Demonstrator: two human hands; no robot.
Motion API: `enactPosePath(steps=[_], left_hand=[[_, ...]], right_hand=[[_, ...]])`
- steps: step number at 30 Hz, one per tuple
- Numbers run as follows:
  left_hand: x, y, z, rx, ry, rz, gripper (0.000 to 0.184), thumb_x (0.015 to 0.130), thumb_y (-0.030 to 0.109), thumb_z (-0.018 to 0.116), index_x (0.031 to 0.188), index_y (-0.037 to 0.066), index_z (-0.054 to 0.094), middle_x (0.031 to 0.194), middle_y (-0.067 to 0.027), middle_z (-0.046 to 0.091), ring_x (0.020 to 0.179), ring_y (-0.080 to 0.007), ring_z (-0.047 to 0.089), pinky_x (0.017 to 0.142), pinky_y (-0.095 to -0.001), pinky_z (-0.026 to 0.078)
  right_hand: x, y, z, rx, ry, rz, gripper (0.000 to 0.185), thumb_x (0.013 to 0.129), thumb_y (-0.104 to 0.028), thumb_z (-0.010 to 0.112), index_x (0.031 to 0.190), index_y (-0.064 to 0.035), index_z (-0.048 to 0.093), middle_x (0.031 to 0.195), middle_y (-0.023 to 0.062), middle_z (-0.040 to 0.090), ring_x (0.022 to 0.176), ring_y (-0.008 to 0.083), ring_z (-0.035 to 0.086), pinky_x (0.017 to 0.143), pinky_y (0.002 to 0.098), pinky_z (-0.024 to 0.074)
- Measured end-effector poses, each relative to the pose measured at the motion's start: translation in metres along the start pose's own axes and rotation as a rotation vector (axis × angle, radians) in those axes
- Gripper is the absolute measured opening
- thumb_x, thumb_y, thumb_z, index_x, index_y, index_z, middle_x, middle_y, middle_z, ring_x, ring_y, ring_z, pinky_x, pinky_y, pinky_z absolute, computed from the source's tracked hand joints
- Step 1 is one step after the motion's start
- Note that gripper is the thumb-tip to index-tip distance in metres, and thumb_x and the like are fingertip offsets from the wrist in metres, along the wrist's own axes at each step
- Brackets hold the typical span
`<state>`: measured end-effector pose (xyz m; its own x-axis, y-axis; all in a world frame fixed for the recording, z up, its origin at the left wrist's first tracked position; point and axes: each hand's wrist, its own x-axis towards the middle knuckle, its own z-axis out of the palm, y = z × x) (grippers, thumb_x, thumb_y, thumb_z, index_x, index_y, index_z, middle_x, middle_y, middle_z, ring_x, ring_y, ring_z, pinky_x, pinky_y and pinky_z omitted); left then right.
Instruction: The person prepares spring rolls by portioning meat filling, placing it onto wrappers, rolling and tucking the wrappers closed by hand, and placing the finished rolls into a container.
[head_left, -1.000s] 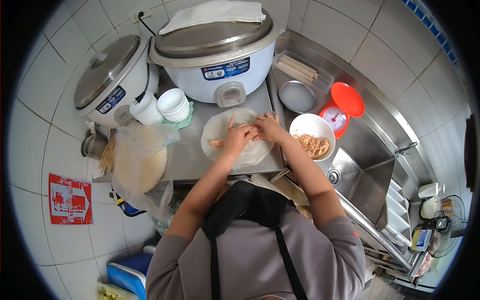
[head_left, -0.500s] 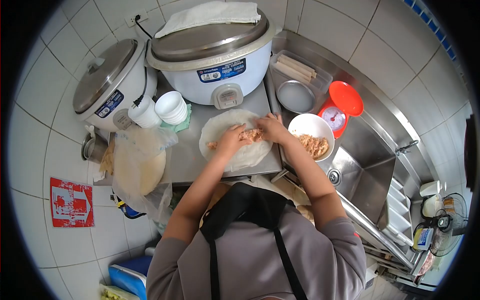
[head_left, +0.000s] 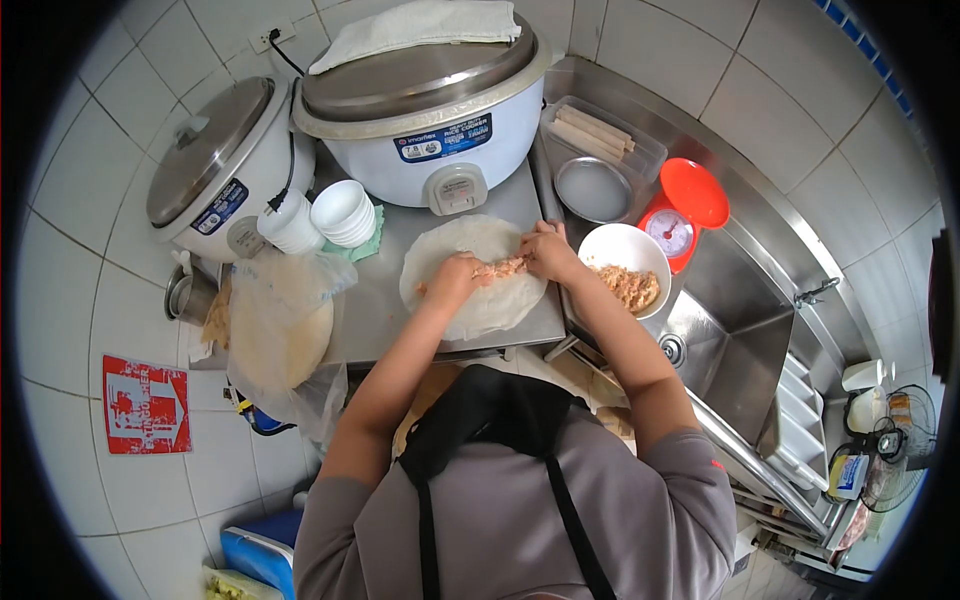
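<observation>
A round white wrapper sheet [head_left: 487, 318] lies flat on the steel counter [head_left: 375, 310], with a strip of pinkish minced filling [head_left: 503, 268] across its middle. My left hand [head_left: 460, 277] is closed at the left part of the strip, its fingertips pressed on the filling. At the right end, my right hand [head_left: 547, 250] is also closed, fingers bunched on the filling near the sheet's edge. Just right of that hand, a white bowl [head_left: 650, 252] holds more of the mince. The fingertips of both hands are partly hidden.
Two large rice cookers [head_left: 460, 95] stand behind, with stacked white cups [head_left: 343, 212] in front. A plastic bag of round sheets [head_left: 290, 330] lies left. Rightward are a red scale [head_left: 672, 228], a round metal pan [head_left: 593, 190], a plastic tray [head_left: 640, 160] and a sink [head_left: 735, 320].
My left hand has moved left along the filling from its place near the right hand, and its fingers have drawn together. My right hand's fingers have closed in on the right end.
</observation>
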<state>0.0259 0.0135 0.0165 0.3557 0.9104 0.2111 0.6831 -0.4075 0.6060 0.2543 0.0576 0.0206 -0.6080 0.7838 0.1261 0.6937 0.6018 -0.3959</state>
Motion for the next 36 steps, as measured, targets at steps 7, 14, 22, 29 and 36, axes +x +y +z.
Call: enactPosePath(steps=[7, 14, 22, 29, 36], left_hand=[[-0.01, -0.017, -0.014, 0.007, -0.019, -0.047, 0.031, 0.057, 0.021, 0.08, 0.078, 0.002, 0.067, 0.076, -0.0113, 0.06, 0.075, -0.0301, 0.059, 0.067, -0.0384, 0.046], [-0.024, -0.031, -0.034, 0.001, 0.023, 0.001, 0.033, 0.058, 0.02, 0.08, 0.082, 0.003, 0.067, 0.077, -0.0095, 0.059, 0.074, -0.0281, 0.058, 0.066, -0.0381, 0.047], [-0.044, -0.042, -0.047, -0.044, 0.13, 0.025, 0.034, 0.057, 0.017, 0.08, 0.085, 0.003, 0.068, 0.078, -0.0099, 0.059, 0.075, -0.0273, 0.059, 0.067, -0.0368, 0.047], [-0.052, -0.041, -0.065, -0.059, 0.025, -0.06, 0.036, 0.06, 0.016, 0.079, 0.093, 0.003, 0.068, 0.078, -0.0091, 0.059, 0.078, -0.0251, 0.058, 0.069, -0.0345, 0.046], [-0.069, -0.058, -0.063, -0.087, 0.003, -0.093, 0.041, 0.066, 0.018, 0.076, 0.102, 0.001, 0.065, 0.089, -0.011, 0.06, 0.083, -0.0255, 0.057, 0.073, -0.0324, 0.046]], right_hand=[[0.012, -0.02, 0.007, -0.037, -0.05, 0.033, 0.029, 0.061, -0.032, 0.075, 0.089, -0.0255, 0.073, 0.091, -0.0064, 0.061, 0.105, 0.0212, 0.045, 0.105, 0.0564, 0.0135], [0.029, -0.051, 0.021, -0.036, 0.046, -0.009, 0.023, 0.065, -0.029, 0.072, 0.088, -0.0275, 0.073, 0.089, -0.0058, 0.06, 0.104, 0.0201, 0.045, 0.105, 0.0582, 0.0133], [0.039, -0.086, 0.037, 0.032, 0.085, 0.055, 0.012, 0.069, -0.021, 0.068, 0.079, -0.0244, 0.074, 0.086, -0.0074, 0.059, 0.102, 0.0173, 0.046, 0.106, 0.0569, 0.012], [0.05, -0.09, 0.046, -0.06, -0.045, -0.058, 0.043, 0.063, -0.029, 0.075, 0.106, -0.028, 0.068, 0.096, -0.0043, 0.062, 0.107, 0.021, 0.044, 0.106, 0.0557, 0.0118], [0.015, -0.028, -0.01, 0.07, -0.046, 0.086, 0.056, 0.056, -0.038, 0.079, 0.11, -0.0244, 0.067, 0.107, -0.0009, 0.061, 0.111, 0.0247, 0.043, 0.104, 0.0549, 0.0134]])
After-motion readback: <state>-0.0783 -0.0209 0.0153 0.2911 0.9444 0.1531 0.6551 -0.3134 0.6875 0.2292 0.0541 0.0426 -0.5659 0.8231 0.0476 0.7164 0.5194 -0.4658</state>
